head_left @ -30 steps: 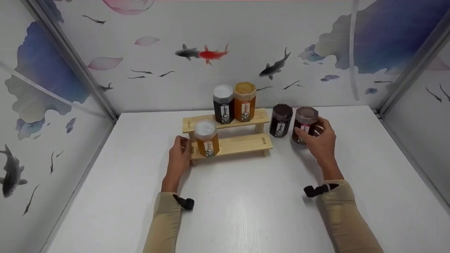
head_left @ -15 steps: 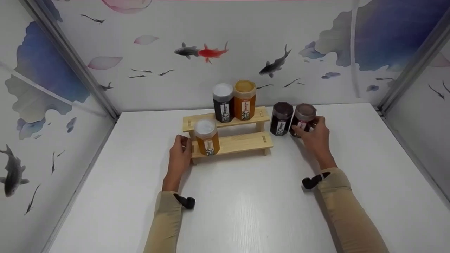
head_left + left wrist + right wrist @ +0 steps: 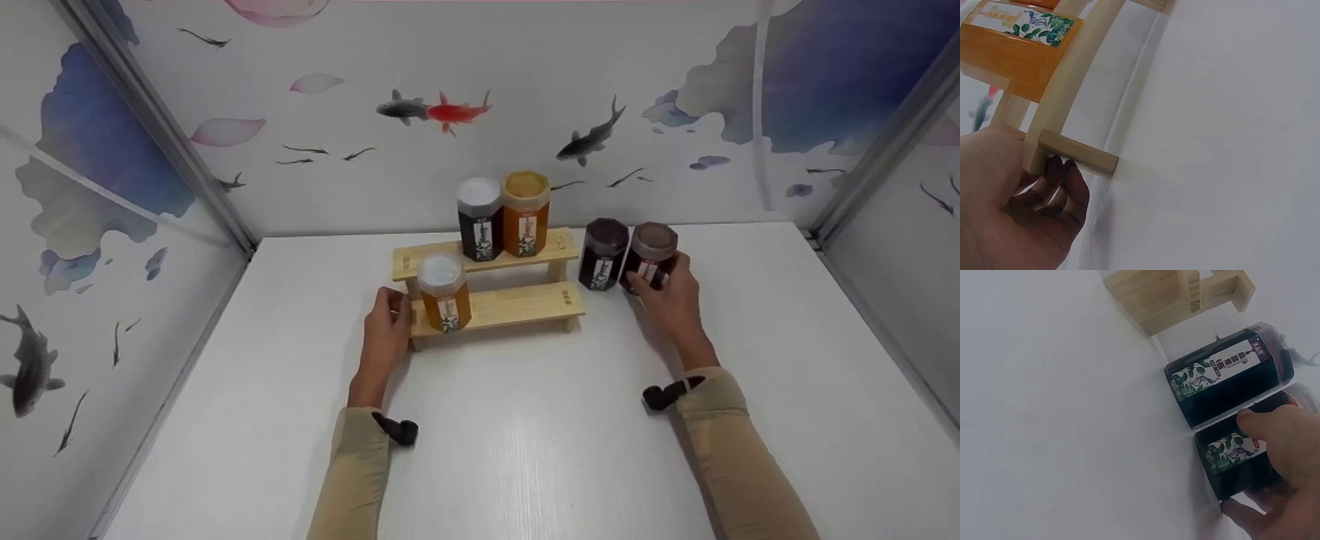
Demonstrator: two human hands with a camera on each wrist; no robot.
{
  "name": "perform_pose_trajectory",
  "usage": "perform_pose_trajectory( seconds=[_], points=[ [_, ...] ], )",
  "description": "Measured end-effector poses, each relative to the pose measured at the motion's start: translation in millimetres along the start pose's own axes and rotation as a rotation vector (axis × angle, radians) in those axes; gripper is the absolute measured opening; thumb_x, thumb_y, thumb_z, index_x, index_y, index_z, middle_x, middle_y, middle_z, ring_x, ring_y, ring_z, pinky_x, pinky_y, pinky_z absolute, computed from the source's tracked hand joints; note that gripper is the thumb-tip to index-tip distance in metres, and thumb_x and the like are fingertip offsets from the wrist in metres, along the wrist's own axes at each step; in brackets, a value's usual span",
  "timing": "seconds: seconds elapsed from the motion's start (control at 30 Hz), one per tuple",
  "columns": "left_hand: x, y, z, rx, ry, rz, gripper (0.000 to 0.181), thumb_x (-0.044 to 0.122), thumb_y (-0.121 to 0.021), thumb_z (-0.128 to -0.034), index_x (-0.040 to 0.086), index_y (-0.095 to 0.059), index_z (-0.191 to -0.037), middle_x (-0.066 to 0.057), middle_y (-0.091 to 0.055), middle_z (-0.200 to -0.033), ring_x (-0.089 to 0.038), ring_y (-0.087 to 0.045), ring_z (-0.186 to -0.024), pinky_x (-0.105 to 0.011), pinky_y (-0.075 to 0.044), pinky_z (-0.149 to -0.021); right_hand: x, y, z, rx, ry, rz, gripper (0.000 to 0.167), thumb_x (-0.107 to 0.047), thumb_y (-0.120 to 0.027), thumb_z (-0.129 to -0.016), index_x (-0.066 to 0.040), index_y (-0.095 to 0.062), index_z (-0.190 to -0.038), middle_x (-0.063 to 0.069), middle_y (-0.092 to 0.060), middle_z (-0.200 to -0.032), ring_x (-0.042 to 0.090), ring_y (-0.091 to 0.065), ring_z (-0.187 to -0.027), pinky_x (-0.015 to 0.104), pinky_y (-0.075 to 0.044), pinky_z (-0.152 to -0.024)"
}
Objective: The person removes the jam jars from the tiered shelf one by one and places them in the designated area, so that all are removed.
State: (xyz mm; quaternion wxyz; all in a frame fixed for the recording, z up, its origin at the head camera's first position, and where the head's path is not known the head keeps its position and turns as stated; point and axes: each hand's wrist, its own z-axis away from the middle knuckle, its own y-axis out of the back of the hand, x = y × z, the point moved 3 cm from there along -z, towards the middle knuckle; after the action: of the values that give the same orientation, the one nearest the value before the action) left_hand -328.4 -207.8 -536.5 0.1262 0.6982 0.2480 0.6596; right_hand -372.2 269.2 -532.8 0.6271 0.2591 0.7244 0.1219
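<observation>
A two-tier wooden rack [image 3: 517, 304] stands toward the back of the white table. My left hand [image 3: 385, 330] grips the left end of its lower shelf, and in the left wrist view its fingers [image 3: 1075, 191] curl under the board beside a leg. On that shelf sits an amber jar [image 3: 448, 304] with a whitish lid. The upper shelf bears a dark jar with a white lid [image 3: 480, 225] and an orange jar [image 3: 526, 225]. Right of the rack, my right hand [image 3: 671, 304] grips a dark jar [image 3: 1235, 461], thumb across its front. Another dark jar [image 3: 1224, 379] stands close beside it.
The white tabletop [image 3: 517, 435] reaches the printed back wall [image 3: 330, 187] close behind the rack. Side walls with metal corner posts [image 3: 172, 142] enclose the table left and right. Each wrist wears a small black camera [image 3: 664, 396].
My right hand has shifted the dark jar slightly left and back, closing most of the gap to the other dark jar. The left hand stays at the rack's end.
</observation>
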Motion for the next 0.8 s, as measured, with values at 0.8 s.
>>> perform_pose_trajectory(
  seconds=[0.8],
  points=[
    [0.5,-0.9,0.3,-0.001,0.000,-0.011,0.023,0.027,-0.046,-0.1171,0.009,-0.053,-0.129,-0.011,-0.065,-0.114,-0.022,-0.061,-0.098,-0.031,-0.052,-0.075,-99.7,-3.3,35.3,0.374,0.263,-0.339,0.071,-0.024,-0.081,-0.100,-0.012,-0.043,-0.158,0.005,-0.058,-0.153,0.017,-0.049,-0.150,0.042,-0.038,-0.128]
  ],
)
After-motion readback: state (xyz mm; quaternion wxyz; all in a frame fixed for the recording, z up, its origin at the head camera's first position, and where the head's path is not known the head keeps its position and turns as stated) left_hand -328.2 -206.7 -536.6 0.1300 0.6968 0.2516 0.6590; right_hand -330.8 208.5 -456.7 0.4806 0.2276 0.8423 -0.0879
